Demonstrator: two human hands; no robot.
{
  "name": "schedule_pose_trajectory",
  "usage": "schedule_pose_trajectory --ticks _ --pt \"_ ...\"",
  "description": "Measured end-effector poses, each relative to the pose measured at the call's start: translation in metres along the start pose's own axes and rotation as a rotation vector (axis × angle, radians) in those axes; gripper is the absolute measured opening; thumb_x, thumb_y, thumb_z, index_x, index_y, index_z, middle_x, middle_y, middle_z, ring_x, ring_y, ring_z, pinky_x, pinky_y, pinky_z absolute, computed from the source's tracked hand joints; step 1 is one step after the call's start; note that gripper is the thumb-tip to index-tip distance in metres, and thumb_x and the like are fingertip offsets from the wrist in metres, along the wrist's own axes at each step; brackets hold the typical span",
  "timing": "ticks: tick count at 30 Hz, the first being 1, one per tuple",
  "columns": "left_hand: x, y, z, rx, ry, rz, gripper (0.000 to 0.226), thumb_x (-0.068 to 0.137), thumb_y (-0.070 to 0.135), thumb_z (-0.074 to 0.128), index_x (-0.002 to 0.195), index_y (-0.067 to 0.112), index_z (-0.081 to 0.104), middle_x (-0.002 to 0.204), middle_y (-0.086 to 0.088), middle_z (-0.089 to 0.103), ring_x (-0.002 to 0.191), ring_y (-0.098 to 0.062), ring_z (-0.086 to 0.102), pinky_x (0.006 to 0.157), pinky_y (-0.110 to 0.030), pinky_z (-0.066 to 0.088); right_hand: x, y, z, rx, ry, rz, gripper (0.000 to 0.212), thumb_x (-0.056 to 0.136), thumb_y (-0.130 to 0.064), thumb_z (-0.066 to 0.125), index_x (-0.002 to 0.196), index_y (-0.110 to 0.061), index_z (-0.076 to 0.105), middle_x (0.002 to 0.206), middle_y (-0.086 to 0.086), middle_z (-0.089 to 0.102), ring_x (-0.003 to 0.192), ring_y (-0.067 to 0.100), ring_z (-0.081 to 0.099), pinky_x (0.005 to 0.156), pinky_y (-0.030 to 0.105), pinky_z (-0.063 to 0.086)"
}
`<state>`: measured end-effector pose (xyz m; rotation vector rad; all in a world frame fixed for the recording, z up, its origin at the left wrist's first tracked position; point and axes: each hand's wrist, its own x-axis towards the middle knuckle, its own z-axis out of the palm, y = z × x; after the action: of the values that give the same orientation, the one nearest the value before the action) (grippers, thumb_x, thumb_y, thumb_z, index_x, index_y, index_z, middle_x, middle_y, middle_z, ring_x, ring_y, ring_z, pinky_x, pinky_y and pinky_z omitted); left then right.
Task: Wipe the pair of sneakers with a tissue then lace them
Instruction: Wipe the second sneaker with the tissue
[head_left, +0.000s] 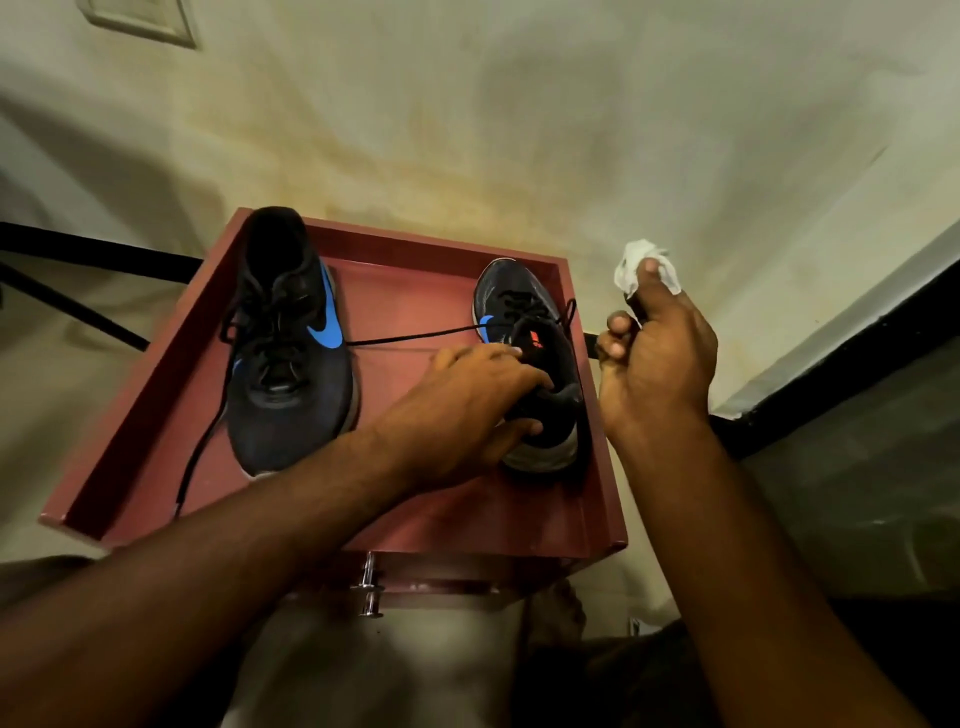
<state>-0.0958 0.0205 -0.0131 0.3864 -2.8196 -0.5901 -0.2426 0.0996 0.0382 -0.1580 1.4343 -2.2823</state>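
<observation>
Head view, left to right: a dark mesh sneaker (291, 358) with a glossy blue swoosh lies on the red-brown, raised-rim cabinet top (363, 499), one thin black lace (200, 447) trailing over the front rim. The left hand (467, 410) curls round the padded heel collar of the second sneaker (524, 322), which sits near the right rim. Off the cabinet's right edge, the right hand (660, 358) pinches a crumpled white tissue (641, 260) under its thumb, fingers curled.
</observation>
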Motion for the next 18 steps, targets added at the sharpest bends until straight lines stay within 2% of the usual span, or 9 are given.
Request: schedule_pose_trajectory --ticks 2,3,6,9,12,16,18 --pt "0.003 -0.006 -0.004 0.080 0.004 -0.014 0.034 0.095 0.059 0.060 0.115 0.031 0.060 0.113 0.010 0.060 0.110 -0.010 0.047 0.114 -0.041 0.033 -0.001 0.002 -0.001 -0.014 0.006 0.010 0.013 0.102 -0.016 0.064 0.111 -0.010 0.072 0.085 -0.003 0.072 0.049 0.006 0.045 0.041 0.019 0.031" --pt "0.002 -0.011 -0.009 0.130 -0.009 -0.030 0.037 0.093 0.067 0.056 0.103 0.032 0.058 0.105 0.011 0.058 0.101 -0.009 0.044 0.110 -0.040 0.034 0.000 0.002 -0.001 -0.017 0.006 0.015 0.012 0.102 -0.016 0.064 0.109 -0.011 0.072 0.090 -0.002 0.072 0.049 0.006 0.045 0.041 0.019 0.031" --pt "-0.007 -0.032 -0.025 0.210 -0.011 -0.014 0.051 0.085 0.084 0.045 0.080 0.033 0.048 0.085 0.013 0.052 0.090 -0.011 0.045 0.098 -0.038 0.035 0.002 0.002 -0.003 -0.011 0.004 0.020 0.010 0.102 -0.016 0.064 0.108 -0.012 0.071 0.097 0.001 0.073 0.049 0.005 0.045 0.042 0.018 0.032" --pt "-0.026 -0.051 -0.033 0.213 0.038 0.023 0.048 0.083 0.077 0.054 0.075 0.030 0.052 0.075 0.014 0.050 0.084 -0.015 0.051 0.080 -0.033 0.037 0.005 0.005 -0.004 0.000 -0.016 0.043 0.016 0.101 -0.014 0.065 0.116 -0.011 0.070 0.094 0.002 0.072 0.051 0.006 0.045 0.043 0.019 0.032" --pt "-0.037 -0.061 -0.039 0.078 0.034 -0.051 0.044 0.083 0.064 0.058 0.075 0.020 0.059 0.074 0.008 0.058 0.082 -0.015 0.056 0.070 -0.031 0.044 0.005 0.012 -0.003 -0.020 -0.094 0.065 0.013 0.101 -0.013 0.064 0.112 -0.012 0.071 0.084 0.001 0.064 0.052 0.006 0.042 0.042 0.018 0.031" --pt "-0.046 -0.076 -0.051 -0.185 0.052 -0.215 0.030 0.080 0.056 0.059 0.082 0.027 0.065 0.075 0.007 0.067 0.070 -0.009 0.065 0.064 -0.035 0.054 0.004 0.021 -0.004 -0.104 -0.180 0.060 0.013 0.102 -0.013 0.063 0.111 -0.012 0.072 0.070 -0.002 0.057 0.053 0.007 0.043 0.043 0.018 0.032" --pt "-0.048 -0.084 -0.053 -0.257 0.068 -0.267 0.031 0.080 0.056 0.057 0.088 0.029 0.069 0.078 0.006 0.071 0.071 -0.009 0.068 0.067 -0.037 0.057 0.005 0.028 -0.006 -0.271 -0.218 0.029 0.015 0.102 -0.016 0.064 0.113 -0.010 0.073 0.066 -0.004 0.058 0.052 0.006 0.046 0.046 0.020 0.036"
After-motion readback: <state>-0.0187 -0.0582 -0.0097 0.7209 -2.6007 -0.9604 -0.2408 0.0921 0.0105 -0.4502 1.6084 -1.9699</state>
